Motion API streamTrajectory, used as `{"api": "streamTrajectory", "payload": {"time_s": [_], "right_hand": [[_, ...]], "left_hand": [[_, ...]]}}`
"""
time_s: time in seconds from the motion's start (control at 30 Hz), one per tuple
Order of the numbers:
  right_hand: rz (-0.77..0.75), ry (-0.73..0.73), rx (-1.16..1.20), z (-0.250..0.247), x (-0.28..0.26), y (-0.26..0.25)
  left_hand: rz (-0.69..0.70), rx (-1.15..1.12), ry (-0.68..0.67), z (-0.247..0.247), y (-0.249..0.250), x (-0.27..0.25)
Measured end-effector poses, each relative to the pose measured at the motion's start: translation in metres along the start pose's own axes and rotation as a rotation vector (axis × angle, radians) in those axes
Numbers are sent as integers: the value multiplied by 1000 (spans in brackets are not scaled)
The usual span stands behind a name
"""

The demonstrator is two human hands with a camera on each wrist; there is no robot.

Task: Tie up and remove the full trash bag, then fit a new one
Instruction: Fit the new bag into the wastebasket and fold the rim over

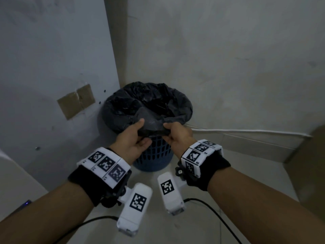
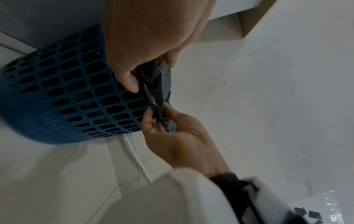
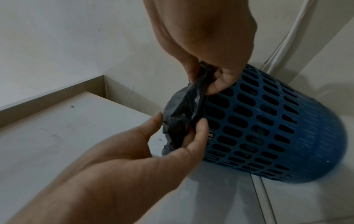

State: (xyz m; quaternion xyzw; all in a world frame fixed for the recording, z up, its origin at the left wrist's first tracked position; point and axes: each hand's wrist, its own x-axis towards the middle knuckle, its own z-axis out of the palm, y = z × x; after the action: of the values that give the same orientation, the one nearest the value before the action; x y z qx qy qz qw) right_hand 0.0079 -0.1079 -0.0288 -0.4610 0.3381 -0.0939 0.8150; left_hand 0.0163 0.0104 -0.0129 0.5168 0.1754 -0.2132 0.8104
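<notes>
A blue perforated basket (image 1: 156,154) stands in the room's corner, lined with a black trash bag (image 1: 147,101) whose edge folds over the rim. Above the front rim, both hands hold a bunched piece of black bag film (image 1: 152,126). My left hand (image 1: 133,136) pinches its left end between thumb and fingers. My right hand (image 1: 175,136) pinches its right end. The left wrist view shows the film (image 2: 155,94) stretched between the two hands beside the basket (image 2: 67,98). In the right wrist view it hangs crumpled (image 3: 184,112) against the basket (image 3: 268,128). I cannot tell whether this piece joins the liner.
Walls close in behind the basket and a grey panel with a cardboard patch (image 1: 75,103) on its left. A white cable (image 1: 246,132) runs along the right wall's base. A cardboard box (image 1: 313,164) stands at the right. Black cables (image 1: 211,208) trail on the floor.
</notes>
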Motion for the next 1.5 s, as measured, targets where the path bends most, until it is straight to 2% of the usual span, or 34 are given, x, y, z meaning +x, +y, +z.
{"api": "streamTrajectory", "payload": {"time_s": [0.17, 0.43, 0.63, 0.83, 0.87, 0.93, 1.03, 1.13, 1.4, 1.5], "right_hand": [[25, -65, -11, -1, 0, 4], [78, -121, 9, -1, 2, 6], [101, -173, -48, 8, -15, 11], [332, -471, -226, -18, -24, 1], [374, -470, -224, -24, -20, -1], [399, -377, -140, -34, -15, -3], [272, -246, 34, -37, -11, -10], [193, -219, 107, -30, -8, -20], [198, -128, 41, -17, 7, -29], [180, -171, 190, -13, 8, -34]], "left_hand": [[-15, -91, 22, -7, -3, 8], [2, -65, 39, -14, 3, 15], [90, -102, 22, -24, 12, 20], [128, -102, 56, -35, 26, 26], [128, -107, 57, -36, 28, 27], [130, -114, 50, -38, 29, 30], [138, -109, 54, -39, 31, 34], [145, -111, 49, -43, 32, 38], [141, -113, -3, -45, 34, 43], [141, -112, -2, -45, 36, 44]]}}
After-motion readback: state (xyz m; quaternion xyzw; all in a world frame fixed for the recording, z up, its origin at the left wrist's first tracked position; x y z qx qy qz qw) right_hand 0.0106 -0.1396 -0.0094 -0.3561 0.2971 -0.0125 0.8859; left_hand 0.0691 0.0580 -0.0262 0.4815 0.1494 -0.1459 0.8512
